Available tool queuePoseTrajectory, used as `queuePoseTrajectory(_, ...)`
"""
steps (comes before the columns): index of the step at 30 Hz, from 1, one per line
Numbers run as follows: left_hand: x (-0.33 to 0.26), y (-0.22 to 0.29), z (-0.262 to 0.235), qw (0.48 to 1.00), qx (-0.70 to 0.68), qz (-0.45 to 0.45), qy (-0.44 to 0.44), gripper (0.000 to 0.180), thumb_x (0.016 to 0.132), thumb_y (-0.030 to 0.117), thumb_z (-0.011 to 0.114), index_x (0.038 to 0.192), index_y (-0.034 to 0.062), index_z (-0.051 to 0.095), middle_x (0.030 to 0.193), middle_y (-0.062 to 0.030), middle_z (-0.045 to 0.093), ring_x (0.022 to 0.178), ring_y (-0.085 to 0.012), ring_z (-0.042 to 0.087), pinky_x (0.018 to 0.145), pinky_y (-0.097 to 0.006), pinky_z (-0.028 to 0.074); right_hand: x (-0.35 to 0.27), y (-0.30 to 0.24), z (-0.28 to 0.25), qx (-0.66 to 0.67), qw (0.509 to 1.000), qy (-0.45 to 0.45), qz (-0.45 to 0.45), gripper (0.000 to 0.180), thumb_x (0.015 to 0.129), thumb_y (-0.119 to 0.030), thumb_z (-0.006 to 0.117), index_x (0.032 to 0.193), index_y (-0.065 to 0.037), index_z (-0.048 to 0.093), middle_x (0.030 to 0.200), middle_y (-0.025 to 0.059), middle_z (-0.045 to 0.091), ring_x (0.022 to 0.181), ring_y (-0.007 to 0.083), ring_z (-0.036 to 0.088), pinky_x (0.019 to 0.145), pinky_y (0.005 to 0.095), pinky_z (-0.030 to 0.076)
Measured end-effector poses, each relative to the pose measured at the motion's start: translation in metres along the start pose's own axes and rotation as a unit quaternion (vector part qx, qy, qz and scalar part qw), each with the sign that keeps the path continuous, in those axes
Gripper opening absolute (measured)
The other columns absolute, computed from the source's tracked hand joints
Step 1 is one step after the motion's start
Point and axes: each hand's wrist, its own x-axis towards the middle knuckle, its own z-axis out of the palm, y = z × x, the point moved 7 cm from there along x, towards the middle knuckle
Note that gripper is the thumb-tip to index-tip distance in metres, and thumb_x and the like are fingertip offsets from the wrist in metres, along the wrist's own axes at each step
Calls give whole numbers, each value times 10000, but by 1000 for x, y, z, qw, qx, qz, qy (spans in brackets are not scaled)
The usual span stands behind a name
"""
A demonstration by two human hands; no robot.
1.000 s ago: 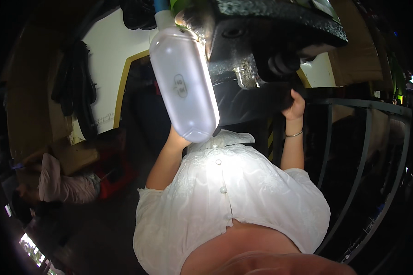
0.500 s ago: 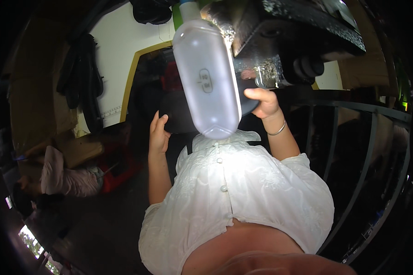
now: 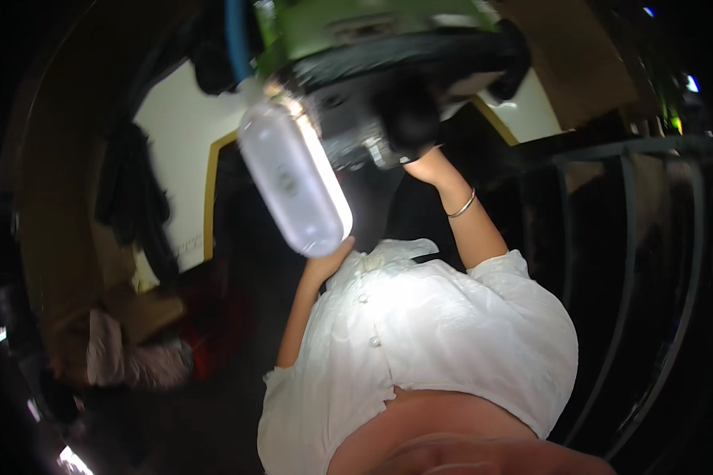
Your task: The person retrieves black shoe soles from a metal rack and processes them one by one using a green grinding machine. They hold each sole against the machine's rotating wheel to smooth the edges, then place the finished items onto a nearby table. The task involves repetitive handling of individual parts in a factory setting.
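Note:
A pale, translucent oblong housing [image 3: 297, 182] with a bright right edge hangs from the green-and-black machine [image 3: 412, 63]. My left hand [image 3: 334, 260] is close by the housing's lower end, which covers most of its fingers. My right hand [image 3: 429, 168], with a silver bangle on the wrist, reaches up under a black rounded part [image 3: 408, 119] of the machine. Its fingers are hidden there. Between and beyond the hands everything is dark, and I cannot make out whether either hand holds something.
A blue tube [image 3: 236, 39] rises beside the housing. Dark cloth [image 3: 135, 186] hangs at the left before a white, yellow-edged surface [image 3: 186, 119]. Grey metal bars [image 3: 630, 206] stand to the right. At lower left a person in pale clothing [image 3: 139, 356] is beside something red [image 3: 206, 332].
The machine and housing have shifted left in view. My hands have drawn closer together, the right one now partly behind the machine. The dark rounded piece between them no longer shows clearly.

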Motion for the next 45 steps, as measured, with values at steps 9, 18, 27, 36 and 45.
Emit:
queuePoseTrajectory(9, 28, -32, -61, 981, -109, 62, 149, 240, 834, 118, 597, 1047, 11, 582, 815, -14, 597, 726, -56, 539, 661, -180, 426, -17, -1, -218, 153, 889, 406, -147, 363, 876, -70, 462, 1218, 17, 374, 1032, 173, 536, 779, 297, 628, 550, 314, 542)
queuePoseTrajectory(18, -56, 80, -245, 666, 421, 10, 616, 583, 721, 254, 674, 1206, 46, 426, 1218, -199, 463, 1173, -317, 419, 981, -400, 309, -20, 64, -223, 117, 889, 437, -71, 634, 820, -55, 560, 1323, -42, 174, 1264, 184, 316, 882, 309, 602, 729, 370, 525)
queuePoseTrajectory(27, -97, 9, -337, 782, 273, -111, 550, 377, 609, 294, 739, 883, 90, 581, 977, -147, 587, 954, -341, 541, 817, -389, 422, -27, 91, -142, 115, 925, 358, 51, 341, 854, -68, 515, 1186, -8, 463, 1154, 108, 483, 887, 192, 581, 671, 278, 497)
queuePoseTrajectory(36, -49, 149, -140, 929, 248, 193, 198, 309, 465, 88, 737, 722, 123, 569, 1165, -84, 484, 1053, -325, 456, 868, -402, 384, -36, 111, 15, 341, 900, -66, 263, 349, 831, -200, 583, 1121, -35, 482, 1001, 119, 574, 812, 239, 619, 621, 382, 550)
queuePoseTrajectory(45, -11, 100, -73, 865, -400, 140, 270, 417, 739, 13, 649, 1124, -4, 489, 1238, -137, 428, 1073, -157, 468, 868, -289, 440, -85, 106, -38, 374, 904, -23, 208, 360, 775, -71, 651, 1109, -33, 521, 1022, 96, 579, 882, 190, 596, 638, 341, 553)
